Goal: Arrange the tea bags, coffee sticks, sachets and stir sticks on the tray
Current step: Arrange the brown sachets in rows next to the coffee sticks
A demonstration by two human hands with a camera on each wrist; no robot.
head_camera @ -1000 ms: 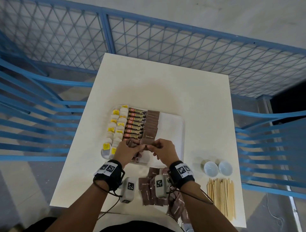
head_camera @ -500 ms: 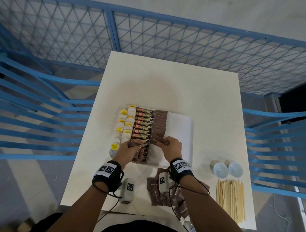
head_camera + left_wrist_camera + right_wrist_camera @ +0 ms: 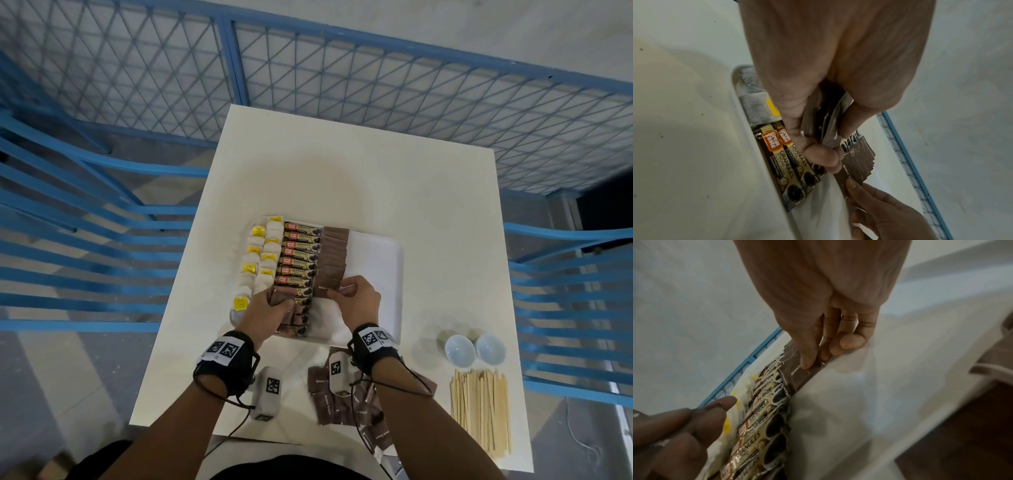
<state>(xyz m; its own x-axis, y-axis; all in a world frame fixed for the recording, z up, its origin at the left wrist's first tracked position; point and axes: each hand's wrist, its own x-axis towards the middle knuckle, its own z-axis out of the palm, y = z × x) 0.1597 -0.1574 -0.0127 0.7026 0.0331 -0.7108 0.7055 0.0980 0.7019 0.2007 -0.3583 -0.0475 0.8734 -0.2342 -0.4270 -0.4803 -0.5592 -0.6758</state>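
On the white tray [image 3: 383,250], left of our hands, we count five yellow-tagged tea bags [image 3: 257,232]. Our left hand [image 3: 270,310] clutches spare brown sachets [image 3: 830,123] over the coffee sticks [image 3: 301,253]; our right hand [image 3: 359,303] pinches one sachet [image 3: 323,291] beside its row. Right of it, two cups [image 3: 460,349] and the stir sticks [image 3: 479,411] stay off-tray.

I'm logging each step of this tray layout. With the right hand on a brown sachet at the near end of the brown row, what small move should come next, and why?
Probably the right hand lays its brown sachet flat and lets go: it already overlaps the near end of the brown sachet row on the white tray, and the left hand holds more brown sachets ready to follow.
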